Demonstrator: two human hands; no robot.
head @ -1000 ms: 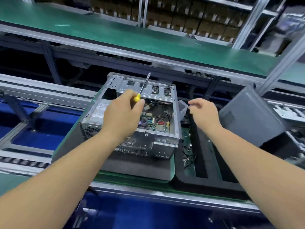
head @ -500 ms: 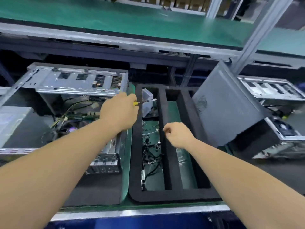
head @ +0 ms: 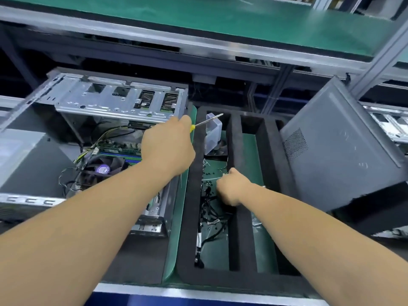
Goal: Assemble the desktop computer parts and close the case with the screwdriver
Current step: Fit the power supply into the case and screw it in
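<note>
An open silver computer case (head: 114, 100) lies at the left, its motherboard, cables and fan (head: 102, 168) exposed. Over the case's right edge, my left hand (head: 167, 146) grips a yellow-handled screwdriver (head: 207, 121) whose shaft points right. My right hand (head: 231, 187) reaches down with curled fingers into the left compartment of a black foam tray (head: 187, 217), among small black screws (head: 208, 175) and cables (head: 209, 208). Whether it holds a screw is hidden. A grey side panel (head: 337, 151) leans at the right.
A clear plastic box (head: 213, 134) stands at the far end of the tray's left compartment, above a dark fan. Another open case (head: 388, 124) sits behind the panel at far right. A green shelf (head: 220, 25) runs overhead, with an aluminium post (head: 379, 62) at right.
The view shifted right and down. My right hand dropped from beside the case into the tray's left compartment. My left hand kept hold of the screwdriver, whose shaft swung from upward to rightward.
</note>
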